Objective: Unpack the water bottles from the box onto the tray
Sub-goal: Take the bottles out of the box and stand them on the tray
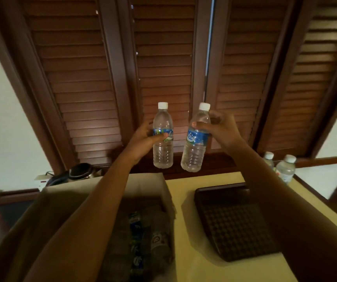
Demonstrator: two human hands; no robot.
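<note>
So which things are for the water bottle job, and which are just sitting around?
For the job:
- clear plastic bottle with blue label in the left hand
- tilted clear bottle in the right hand
- open brown cardboard box, more bottles inside
- dark woven tray, nothing on it yet

Just sitting around:
- dark round kettle
- two white-capped bottles at the table's far corner
- brown wooden shutters
</note>
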